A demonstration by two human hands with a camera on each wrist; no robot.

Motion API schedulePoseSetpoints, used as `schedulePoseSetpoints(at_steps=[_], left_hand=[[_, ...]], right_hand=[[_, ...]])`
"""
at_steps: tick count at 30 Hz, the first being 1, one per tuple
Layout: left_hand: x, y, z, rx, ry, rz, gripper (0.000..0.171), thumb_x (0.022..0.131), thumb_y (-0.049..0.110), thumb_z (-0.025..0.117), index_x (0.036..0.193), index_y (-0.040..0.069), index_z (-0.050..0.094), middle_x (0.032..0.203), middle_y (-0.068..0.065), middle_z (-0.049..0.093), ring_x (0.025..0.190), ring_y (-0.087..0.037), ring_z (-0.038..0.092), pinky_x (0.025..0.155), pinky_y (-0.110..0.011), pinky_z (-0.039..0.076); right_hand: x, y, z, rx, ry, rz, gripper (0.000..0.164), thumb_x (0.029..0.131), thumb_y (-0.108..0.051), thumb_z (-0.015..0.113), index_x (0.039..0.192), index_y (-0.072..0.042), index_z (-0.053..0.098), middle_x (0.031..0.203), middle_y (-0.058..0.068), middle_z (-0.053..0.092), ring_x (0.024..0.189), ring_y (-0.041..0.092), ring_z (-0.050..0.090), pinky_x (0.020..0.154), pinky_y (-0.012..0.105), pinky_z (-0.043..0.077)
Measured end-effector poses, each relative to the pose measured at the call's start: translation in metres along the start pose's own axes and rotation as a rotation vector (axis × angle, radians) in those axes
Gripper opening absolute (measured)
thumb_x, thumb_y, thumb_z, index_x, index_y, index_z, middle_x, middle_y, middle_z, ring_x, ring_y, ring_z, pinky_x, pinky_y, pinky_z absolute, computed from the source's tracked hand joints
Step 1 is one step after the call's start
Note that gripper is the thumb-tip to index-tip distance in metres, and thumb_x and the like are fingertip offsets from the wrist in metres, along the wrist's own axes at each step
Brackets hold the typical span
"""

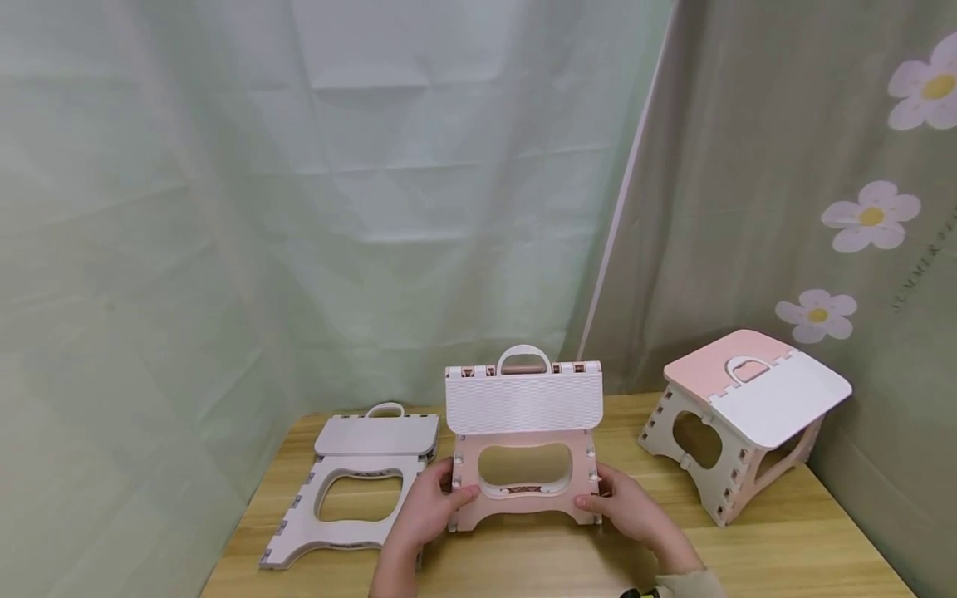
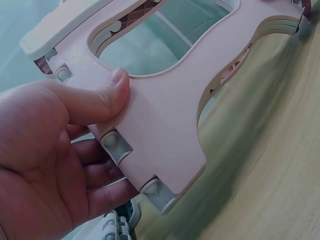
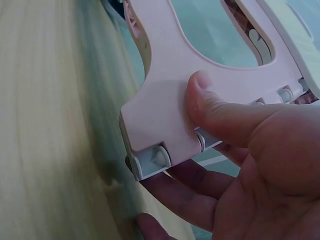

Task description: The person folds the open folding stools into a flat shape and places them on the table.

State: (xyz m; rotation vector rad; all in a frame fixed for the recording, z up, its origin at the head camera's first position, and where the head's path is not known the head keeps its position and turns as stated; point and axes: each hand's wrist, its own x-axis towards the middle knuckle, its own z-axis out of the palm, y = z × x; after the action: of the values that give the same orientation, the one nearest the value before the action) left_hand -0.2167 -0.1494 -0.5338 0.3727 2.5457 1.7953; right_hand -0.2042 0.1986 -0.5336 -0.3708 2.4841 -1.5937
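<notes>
A folded pink and white folding step stool (image 1: 523, 407) is held upright in the middle, its white handle on top. My left hand (image 1: 432, 508) grips its lower left side; in the left wrist view the thumb of that hand (image 2: 55, 150) lies on the pink leg panel (image 2: 160, 110) with fingers behind. On the opposite side my right hand (image 1: 628, 502) grips the lower right edge. In the right wrist view, the right hand's (image 3: 265, 145) thumb presses the panel's front (image 3: 170, 85), other fingers curling behind. The panel's lower edge appears raised slightly off the table.
A folded white-grey step stool (image 1: 299, 531) lies flat on the left of the wooden table (image 1: 523, 573). To the right stands an unfolded pink and white step stool (image 1: 792, 390). Pale curtains (image 1: 449, 208) hang behind the table, with flowers printed on the right one.
</notes>
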Motion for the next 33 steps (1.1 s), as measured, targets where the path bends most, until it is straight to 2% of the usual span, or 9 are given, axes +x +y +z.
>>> schedulePoseSetpoints(at_steps=[9, 18, 24, 33], left_hand=[[-0.0019, 0.0030, -0.0010, 0.005, 0.029, -0.030, 0.040, 0.094, 0.016, 0.083, 0.124, -0.007, 0.068, 0.109, -0.010, 0.074, 0.097, -0.020, 0.066, 0.084, -0.037, 0.056], [-0.0021, 0.0037, -0.0022, -0.010, 0.019, -0.038, 0.043, 0.096, 0.016, 0.081, 0.128, -0.010, 0.066, 0.113, -0.013, 0.075, 0.101, -0.023, 0.068, 0.083, -0.039, 0.057], [-0.0026, 0.0028, -0.0034, 0.019, -0.010, -0.052, 0.045, 0.098, 0.019, 0.080, 0.128, -0.011, 0.065, 0.110, -0.013, 0.075, 0.095, -0.020, 0.069, 0.080, -0.038, 0.058], [-0.0046, 0.0001, -0.0045, -0.038, -0.056, -0.055, 0.044, 0.103, 0.017, 0.074, 0.128, -0.017, 0.060, 0.105, -0.015, 0.077, 0.085, -0.018, 0.070, 0.073, -0.034, 0.058]], right_hand=[[-0.0022, -0.0049, -0.0030, -0.002, -0.033, -0.012, 0.070, 0.099, -0.022, 0.079, 0.151, 0.012, 0.048, 0.118, 0.015, 0.072, 0.101, 0.025, 0.065, 0.085, 0.036, 0.055], [-0.0017, -0.0039, -0.0033, 0.019, -0.057, -0.018, 0.068, 0.099, -0.022, 0.079, 0.149, 0.013, 0.049, 0.121, 0.016, 0.072, 0.104, 0.026, 0.066, 0.086, 0.033, 0.055], [-0.0010, -0.0039, -0.0037, 0.018, -0.063, -0.014, 0.068, 0.099, -0.021, 0.079, 0.149, 0.014, 0.049, 0.119, 0.016, 0.072, 0.103, 0.026, 0.066, 0.085, 0.035, 0.055], [-0.0008, -0.0020, -0.0021, 0.100, -0.132, -0.024, 0.060, 0.103, -0.015, 0.073, 0.145, 0.020, 0.048, 0.117, 0.016, 0.073, 0.097, 0.023, 0.069, 0.081, 0.032, 0.058]])
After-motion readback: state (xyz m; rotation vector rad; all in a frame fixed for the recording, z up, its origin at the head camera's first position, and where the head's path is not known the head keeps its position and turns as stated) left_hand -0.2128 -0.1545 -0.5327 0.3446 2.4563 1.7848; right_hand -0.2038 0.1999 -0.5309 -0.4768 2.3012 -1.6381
